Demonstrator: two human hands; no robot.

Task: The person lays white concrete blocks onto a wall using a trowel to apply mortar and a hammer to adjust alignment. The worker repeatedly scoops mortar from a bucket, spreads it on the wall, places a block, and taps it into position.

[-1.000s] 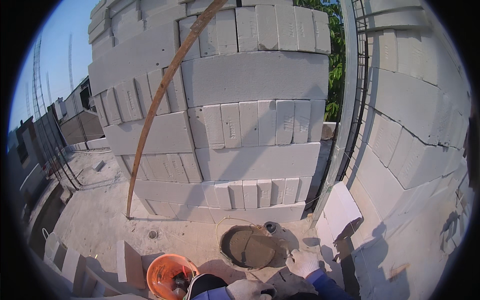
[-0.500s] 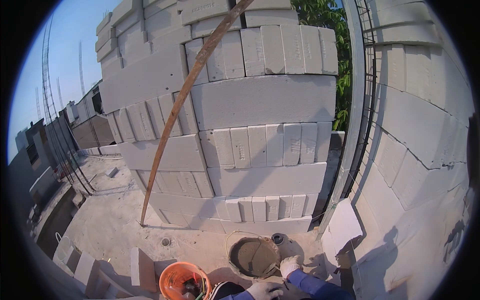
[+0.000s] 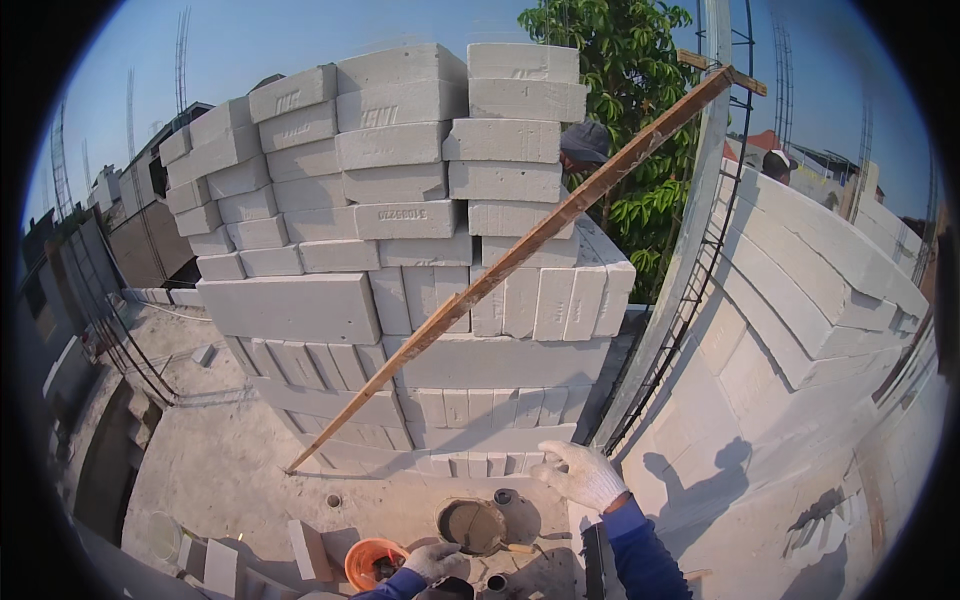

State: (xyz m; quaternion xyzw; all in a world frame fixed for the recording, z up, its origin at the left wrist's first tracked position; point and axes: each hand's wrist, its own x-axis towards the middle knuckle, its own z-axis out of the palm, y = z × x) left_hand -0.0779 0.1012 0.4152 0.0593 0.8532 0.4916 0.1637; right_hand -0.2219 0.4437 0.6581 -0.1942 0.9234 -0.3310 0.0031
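Note:
My right hand [image 3: 580, 473], in a pale work glove and blue sleeve, is raised in front of the lower right of the block stack. Its fingers are apart and loosely bent, with nothing seen in them. Low down, my left hand [image 3: 433, 562], also gloved, hovers beside an orange bucket [image 3: 362, 552] with dark items inside. Its fingers look loosely spread, and I see nothing held. Between the hands stands a round tub of grey mortar [image 3: 472, 527]. A short tan handle [image 3: 520, 548] lies at the tub's right side.
A tall stack of pale blocks [image 3: 490, 360] stands ahead, crossed by a slanting wooden batten [image 3: 520, 265]. A metal post [image 3: 690, 200] and rebar rise beside the block wall [image 3: 770, 340] at right. A person's dark cap [image 3: 585, 145] shows behind the stack. Loose blocks [image 3: 310, 550] stand lower left.
My right hand has risen from beside the mortar tub. My left hand has shifted left toward the orange bucket. The view has tilted up, showing the stack's top and sky.

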